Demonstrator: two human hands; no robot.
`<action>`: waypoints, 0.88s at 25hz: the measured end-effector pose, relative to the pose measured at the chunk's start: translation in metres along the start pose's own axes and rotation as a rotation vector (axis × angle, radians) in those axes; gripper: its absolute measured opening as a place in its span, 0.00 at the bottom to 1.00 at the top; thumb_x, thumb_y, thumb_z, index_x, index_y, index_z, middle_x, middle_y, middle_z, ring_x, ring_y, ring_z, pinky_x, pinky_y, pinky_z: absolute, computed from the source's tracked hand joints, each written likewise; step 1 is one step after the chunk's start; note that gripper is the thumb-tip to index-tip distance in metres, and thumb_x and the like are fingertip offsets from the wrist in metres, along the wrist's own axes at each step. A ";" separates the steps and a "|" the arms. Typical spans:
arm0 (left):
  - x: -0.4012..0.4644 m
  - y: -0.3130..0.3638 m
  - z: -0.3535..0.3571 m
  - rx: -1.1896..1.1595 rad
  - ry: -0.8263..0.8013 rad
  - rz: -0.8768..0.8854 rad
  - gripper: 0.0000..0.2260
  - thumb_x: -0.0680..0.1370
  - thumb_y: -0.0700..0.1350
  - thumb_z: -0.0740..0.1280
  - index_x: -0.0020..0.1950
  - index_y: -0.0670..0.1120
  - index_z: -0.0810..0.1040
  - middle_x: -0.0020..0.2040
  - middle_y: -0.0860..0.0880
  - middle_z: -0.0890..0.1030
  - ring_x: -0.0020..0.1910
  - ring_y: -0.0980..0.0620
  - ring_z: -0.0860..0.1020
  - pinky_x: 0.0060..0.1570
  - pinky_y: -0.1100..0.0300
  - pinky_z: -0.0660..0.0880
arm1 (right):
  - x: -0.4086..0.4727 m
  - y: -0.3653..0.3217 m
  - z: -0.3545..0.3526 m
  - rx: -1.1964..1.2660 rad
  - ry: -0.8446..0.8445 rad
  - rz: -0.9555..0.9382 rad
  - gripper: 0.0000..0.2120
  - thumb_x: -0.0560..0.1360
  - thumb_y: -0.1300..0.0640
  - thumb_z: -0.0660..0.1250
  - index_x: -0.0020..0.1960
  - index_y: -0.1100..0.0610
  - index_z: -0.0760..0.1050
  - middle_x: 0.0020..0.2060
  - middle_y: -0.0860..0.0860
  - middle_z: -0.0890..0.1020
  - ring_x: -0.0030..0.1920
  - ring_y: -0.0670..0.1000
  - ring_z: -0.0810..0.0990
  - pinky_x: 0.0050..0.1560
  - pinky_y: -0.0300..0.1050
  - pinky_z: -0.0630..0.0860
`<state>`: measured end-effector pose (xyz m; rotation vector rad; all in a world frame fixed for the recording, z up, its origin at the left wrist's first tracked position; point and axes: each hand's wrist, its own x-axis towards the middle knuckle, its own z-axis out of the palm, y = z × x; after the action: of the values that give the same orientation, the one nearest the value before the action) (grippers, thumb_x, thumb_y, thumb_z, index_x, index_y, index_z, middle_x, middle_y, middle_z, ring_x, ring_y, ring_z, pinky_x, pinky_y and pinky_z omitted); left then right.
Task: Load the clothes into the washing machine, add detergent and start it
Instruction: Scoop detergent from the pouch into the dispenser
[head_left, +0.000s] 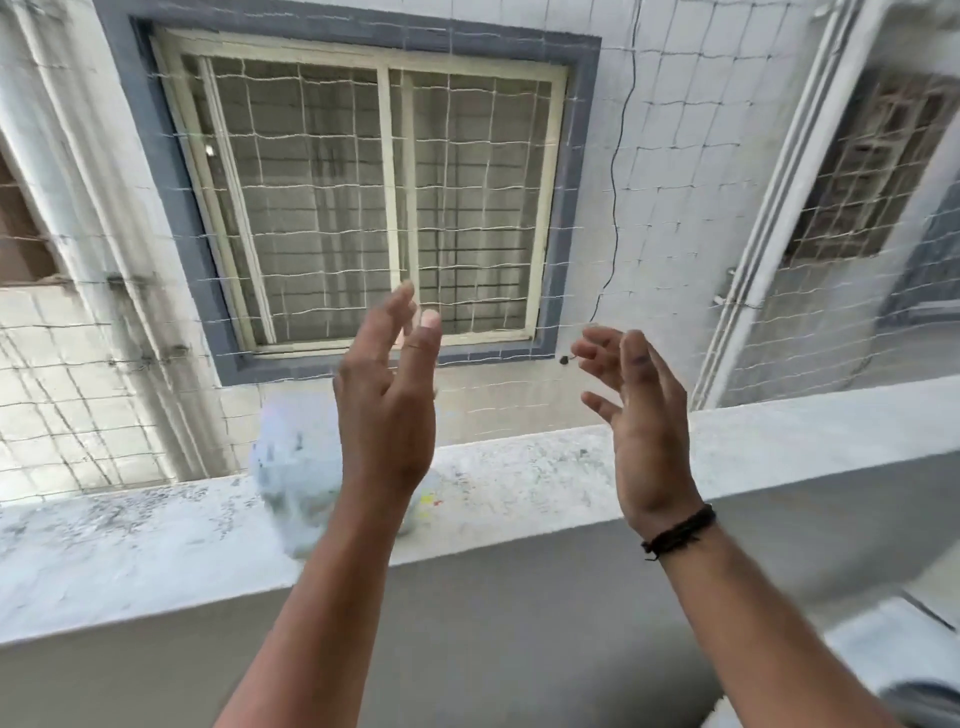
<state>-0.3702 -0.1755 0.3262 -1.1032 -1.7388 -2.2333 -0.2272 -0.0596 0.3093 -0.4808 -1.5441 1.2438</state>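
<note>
Two hands are held up in front of a low wall (156, 545). The left hand (387, 410) has straight fingers and its grip is open, with nothing held. The right hand (641, 415) has loose, spread fingers and its grip is open too. A black band (678, 532) is worn on the right wrist.

A blurred pale bundle (291, 478), maybe a bag or cloth, is seen just behind the left hand, at the top edge of the wall. It cannot be told if it is being touched. It cannot be told if it belongs to the wash.

A small part of what may be the washing machine (883, 644) is seen at the bottom right corner. No clothes can be made out for sure, and no soap is seen.

The bundle could be knocked off the far edge of the wall by the left hand. It would probably be caught by the net (519, 395). Behind the net, a window (384, 208) is seen.

No words or brands can be read anywhere.
</note>
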 end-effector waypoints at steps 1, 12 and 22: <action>-0.009 0.003 0.018 -0.010 -0.006 0.046 0.19 0.80 0.52 0.65 0.69 0.47 0.79 0.63 0.52 0.83 0.64 0.58 0.79 0.65 0.54 0.76 | 0.000 -0.001 -0.020 -0.022 0.029 -0.003 0.25 0.75 0.33 0.56 0.57 0.47 0.80 0.56 0.47 0.84 0.60 0.47 0.80 0.63 0.60 0.75; -0.216 -0.003 0.271 -0.341 -0.701 -0.448 0.08 0.79 0.47 0.69 0.56 0.47 0.83 0.47 0.46 0.86 0.48 0.46 0.84 0.51 0.49 0.81 | -0.062 0.034 -0.284 -0.197 0.498 0.219 0.24 0.78 0.38 0.58 0.54 0.54 0.83 0.47 0.53 0.86 0.51 0.52 0.84 0.50 0.49 0.76; -0.385 -0.059 0.420 -0.113 -1.121 -0.914 0.03 0.79 0.37 0.70 0.51 0.41 0.84 0.39 0.44 0.84 0.39 0.49 0.82 0.43 0.55 0.79 | -0.193 0.120 -0.478 -0.201 0.953 0.471 0.05 0.80 0.58 0.69 0.49 0.59 0.82 0.39 0.54 0.86 0.40 0.50 0.83 0.40 0.39 0.80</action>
<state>0.0809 0.0830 0.0861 -2.2113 -3.0523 -2.2293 0.2329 0.0506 0.0717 -1.3934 -0.7409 0.9475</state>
